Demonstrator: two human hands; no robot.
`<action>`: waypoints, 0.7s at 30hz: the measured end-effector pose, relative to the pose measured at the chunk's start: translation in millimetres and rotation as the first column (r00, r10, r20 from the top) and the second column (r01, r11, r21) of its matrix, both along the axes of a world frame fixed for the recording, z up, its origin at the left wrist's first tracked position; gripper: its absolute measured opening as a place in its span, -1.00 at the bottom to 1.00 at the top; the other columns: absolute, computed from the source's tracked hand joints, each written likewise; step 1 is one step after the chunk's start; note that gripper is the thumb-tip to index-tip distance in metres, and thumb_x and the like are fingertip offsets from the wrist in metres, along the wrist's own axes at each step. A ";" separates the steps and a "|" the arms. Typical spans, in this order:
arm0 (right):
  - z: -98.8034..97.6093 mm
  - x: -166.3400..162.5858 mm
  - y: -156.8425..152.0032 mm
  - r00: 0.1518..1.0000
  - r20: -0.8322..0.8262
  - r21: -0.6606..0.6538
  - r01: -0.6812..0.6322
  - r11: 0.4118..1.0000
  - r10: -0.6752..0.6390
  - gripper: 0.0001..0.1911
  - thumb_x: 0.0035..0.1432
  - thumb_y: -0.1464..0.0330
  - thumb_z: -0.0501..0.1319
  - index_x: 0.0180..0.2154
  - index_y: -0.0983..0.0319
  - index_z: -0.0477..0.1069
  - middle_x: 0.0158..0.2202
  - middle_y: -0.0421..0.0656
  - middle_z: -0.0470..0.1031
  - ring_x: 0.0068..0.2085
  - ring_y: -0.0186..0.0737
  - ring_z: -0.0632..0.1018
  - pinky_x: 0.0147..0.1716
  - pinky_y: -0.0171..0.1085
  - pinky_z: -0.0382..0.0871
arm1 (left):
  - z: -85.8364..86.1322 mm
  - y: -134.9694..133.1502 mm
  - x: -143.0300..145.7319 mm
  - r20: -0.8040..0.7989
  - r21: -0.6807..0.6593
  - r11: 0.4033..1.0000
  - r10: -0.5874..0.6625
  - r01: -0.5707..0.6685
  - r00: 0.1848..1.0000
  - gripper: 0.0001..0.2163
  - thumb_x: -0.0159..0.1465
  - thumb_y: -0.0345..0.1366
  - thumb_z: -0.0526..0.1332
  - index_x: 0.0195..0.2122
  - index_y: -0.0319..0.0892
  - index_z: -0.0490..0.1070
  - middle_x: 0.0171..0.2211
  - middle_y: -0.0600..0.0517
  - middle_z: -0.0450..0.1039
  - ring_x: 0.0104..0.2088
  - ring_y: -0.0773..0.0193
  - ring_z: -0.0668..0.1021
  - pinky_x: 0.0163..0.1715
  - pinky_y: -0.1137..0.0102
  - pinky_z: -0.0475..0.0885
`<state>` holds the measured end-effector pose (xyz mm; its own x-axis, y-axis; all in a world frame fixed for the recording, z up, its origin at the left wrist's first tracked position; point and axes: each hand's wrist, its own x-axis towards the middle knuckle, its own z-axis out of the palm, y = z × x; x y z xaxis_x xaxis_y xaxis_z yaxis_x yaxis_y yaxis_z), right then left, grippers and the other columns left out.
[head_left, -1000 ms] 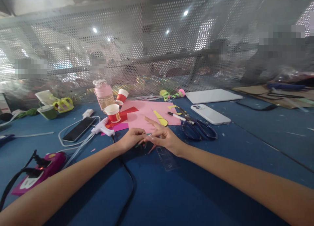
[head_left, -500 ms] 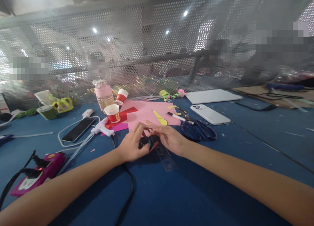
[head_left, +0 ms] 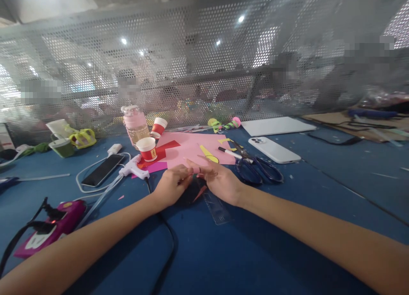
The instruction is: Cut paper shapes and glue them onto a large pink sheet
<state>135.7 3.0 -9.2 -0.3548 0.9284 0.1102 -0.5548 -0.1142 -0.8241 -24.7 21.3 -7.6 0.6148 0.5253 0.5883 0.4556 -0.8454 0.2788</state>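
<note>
My left hand and my right hand meet over the blue table, fingertips close together. Between them is a small strip of pink paper; the left fingers pinch one end and the right fingers hold the other. Under the hands lies a dark object with a reddish paper scrap beside it, partly hidden by my fingers. A clear plastic ruler sticks out beneath my right hand. Just beyond are a pink paper sheet and a yellow paper cutout.
Blue-handled scissors, a marker and a white phone lie at right. At left are a white glue gun, a black phone, a purple power strip, a paper cup and a pink-lidded bottle.
My left fingers have lowered and closed into a pinch. The pink paper strip now shows between both hands, and the right fingers are straighter.
</note>
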 end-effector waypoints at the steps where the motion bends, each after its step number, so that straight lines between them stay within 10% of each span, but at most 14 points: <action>1: -0.6 0.7 0.1 1.000 -0.010 0.002 -0.015 1.000 0.015 -0.67 -0.19 0.10 0.32 -0.32 0.07 0.52 -0.24 -0.25 0.58 0.10 -0.14 0.32 0.13 -0.08 -0.05 | 1.0 0.2 -0.2 0.018 -0.032 0.999 0.013 -0.013 1.000 -0.70 0.28 -0.35 0.01 -0.54 -0.26 0.41 -0.53 0.00 0.41 -0.55 0.38 0.44 -0.56 0.51 0.34; 9: -2.1 6.5 0.4 0.984 0.016 -0.005 -0.176 0.984 0.176 -0.68 -0.07 0.13 0.22 -0.27 0.14 0.51 -0.22 -0.17 0.57 0.11 -0.04 0.31 0.05 0.03 0.08 | 7.5 -2.7 0.8 -0.018 -0.085 0.996 0.024 -0.026 1.000 -0.76 0.27 -0.31 0.08 -0.42 -0.20 0.52 -0.38 -0.04 0.53 -0.37 0.27 0.53 -0.36 0.42 0.41; 16: 0.4 1.6 -1.9 0.999 0.036 0.036 -0.014 0.999 0.013 -0.60 -0.04 0.11 0.18 -0.13 0.08 0.45 -0.10 -0.22 0.52 0.10 -0.11 0.32 0.08 -0.05 0.06 | 0.7 -3.3 0.3 -0.012 0.083 0.996 -0.015 0.016 1.000 -0.70 0.28 -0.35 0.03 -0.53 -0.25 0.46 -0.56 -0.04 0.47 -0.47 0.27 0.48 -0.42 0.40 0.38; 21: -3.0 2.4 -1.5 0.993 0.116 0.109 -0.051 0.993 0.038 -0.51 0.02 0.07 0.16 -0.02 0.08 0.38 0.00 -0.18 0.45 0.09 -0.09 0.31 0.03 -0.04 0.13 | 5.6 -4.2 -1.1 0.081 -0.052 0.995 -0.086 0.091 0.993 -0.63 0.31 -0.26 0.00 -0.57 -0.23 0.45 -0.61 0.00 0.45 -0.42 0.28 0.45 -0.34 0.39 0.36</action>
